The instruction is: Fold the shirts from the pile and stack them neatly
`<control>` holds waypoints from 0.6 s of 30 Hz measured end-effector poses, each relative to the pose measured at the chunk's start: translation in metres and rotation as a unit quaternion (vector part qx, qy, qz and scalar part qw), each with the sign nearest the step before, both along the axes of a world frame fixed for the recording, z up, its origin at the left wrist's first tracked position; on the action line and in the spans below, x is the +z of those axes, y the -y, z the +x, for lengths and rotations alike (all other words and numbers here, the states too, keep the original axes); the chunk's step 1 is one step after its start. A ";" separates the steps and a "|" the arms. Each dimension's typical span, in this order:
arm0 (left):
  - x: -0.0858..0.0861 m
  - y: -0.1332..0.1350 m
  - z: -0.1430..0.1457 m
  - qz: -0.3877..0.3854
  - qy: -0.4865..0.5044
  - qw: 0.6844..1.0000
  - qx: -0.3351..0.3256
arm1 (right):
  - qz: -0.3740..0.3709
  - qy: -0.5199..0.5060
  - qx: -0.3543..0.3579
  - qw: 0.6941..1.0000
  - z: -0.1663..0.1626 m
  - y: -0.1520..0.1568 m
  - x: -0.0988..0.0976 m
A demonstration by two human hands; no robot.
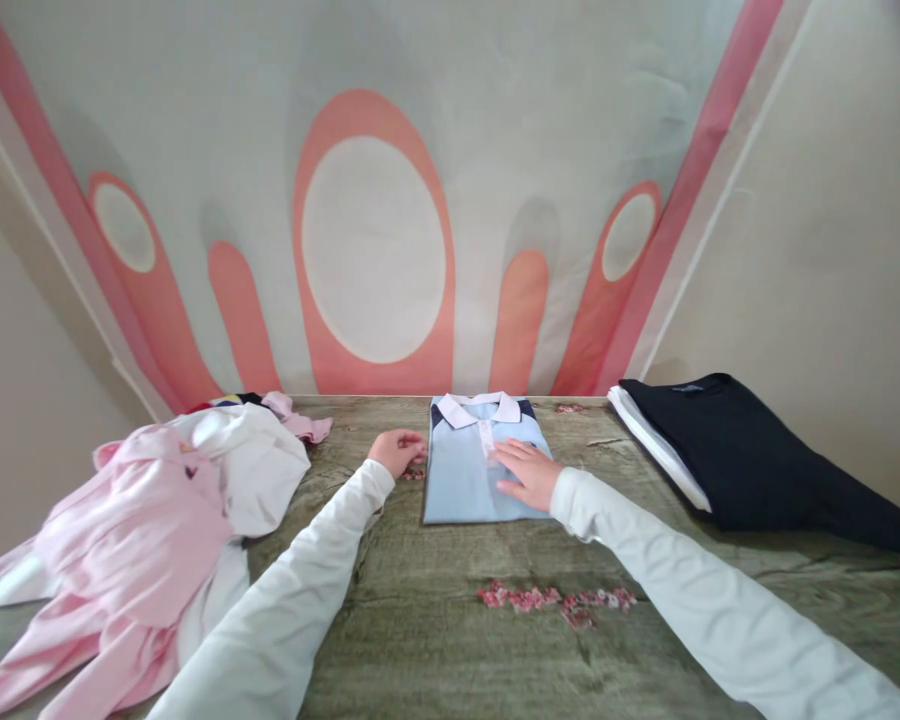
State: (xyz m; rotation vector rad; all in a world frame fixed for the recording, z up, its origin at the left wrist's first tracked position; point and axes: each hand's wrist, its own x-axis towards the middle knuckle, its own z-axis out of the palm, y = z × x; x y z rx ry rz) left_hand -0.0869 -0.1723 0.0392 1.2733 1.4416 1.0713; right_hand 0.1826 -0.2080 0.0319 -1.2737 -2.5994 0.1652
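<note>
A folded light blue polo shirt [461,470] with a white collar lies on the green patterned surface, near the far edge. My right hand [526,473] rests flat on its lower right part, fingers stretched out and open. My left hand [397,450] lies on the surface just left of the shirt, at its edge, with the fingers loosely curled and nothing seen in them. Both arms wear white sleeves.
A heap of unfolded pink and white clothes [157,520] lies at the left. A folded stack of black and white garments [720,455] sits at the right. Behind is a sheet with orange and white shapes [375,240]. The green surface [450,620] has small pink flower prints.
</note>
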 end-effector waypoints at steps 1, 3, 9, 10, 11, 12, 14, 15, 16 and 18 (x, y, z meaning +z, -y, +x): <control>-0.001 -0.005 0.001 -0.015 0.022 1.000 0.006 | 0.007 -0.006 0.007 1.000 -0.012 -0.005 0.002; -0.003 -0.016 0.004 -0.029 0.032 0.999 0.009 | 0.028 -0.022 0.023 0.999 -0.034 -0.012 0.005; -0.005 -0.049 0.009 -0.069 0.048 0.996 0.017 | 0.081 -0.089 0.064 0.991 -0.071 -0.005 -0.012; -0.006 -0.054 0.009 -0.070 0.049 0.996 0.017 | 0.088 -0.092 0.065 0.990 -0.073 -0.002 -0.016; -0.006 -0.058 0.010 -0.071 0.048 0.996 0.017 | 0.095 -0.092 0.065 0.989 -0.074 0.000 -0.020; -0.007 -0.062 0.010 -0.070 0.047 0.996 0.017 | 0.100 -0.088 0.066 0.989 -0.074 0.001 -0.023; -0.008 -0.070 0.011 -0.064 0.042 0.997 0.018 | 0.104 -0.080 0.065 0.989 -0.074 0.003 -0.026; -0.009 -0.074 0.012 -0.058 0.037 0.997 0.019 | 0.105 -0.077 0.063 0.989 -0.074 0.003 -0.026; -0.010 -0.078 0.013 -0.051 0.032 0.998 0.020 | 0.106 -0.074 0.061 0.990 -0.074 0.003 -0.026; -0.012 -0.084 0.015 -0.033 0.020 0.999 0.021 | 0.106 -0.068 0.059 0.990 -0.073 0.003 -0.024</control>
